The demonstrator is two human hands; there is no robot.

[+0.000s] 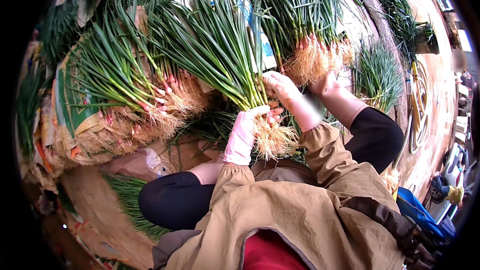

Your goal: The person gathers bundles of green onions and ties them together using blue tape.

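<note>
A: Largest first. Seated person in a loose tan cloth jacket (280, 205), bent over the work, knees in black fabric out to both sides.

B: Next, to the person's left: a broad heap of green-leaved, pink-bulbed plants (117, 77), roots toward the person, lying partly over a green-and-tan printed sack (75, 102).

A: Beyond the hands, slightly right: a thick upper bunch of dark green leaves (302, 12), its pale, straw-coloured root mass toward the person.

B: And the one being handled?

A: A long-leaved green bunch with pink bulbs (220, 52), in front of the person's body. Held up at a slant; leaves fan away to the upper left, bulbs and roots nearest the lap.

B: Farther right, well apart from the hands: a coiled yellowish hose (420, 107) on the tan floor (440, 75).

A: Hands now. Left hand (243, 129) closed round the stems of the handled bunch, just above its bulbs.

B: Right hand (281, 89) at the right edge of those stems, fingers curled. Touching, it seems; can't tell whether it grips.

A: Smaller still: the handled bunch's tangled straw-coloured roots (272, 140), hanging just right of the left hand.

B: Smallest: its rounded pink bulbs (274, 113), clustered directly above those roots, between the two hands.
</note>
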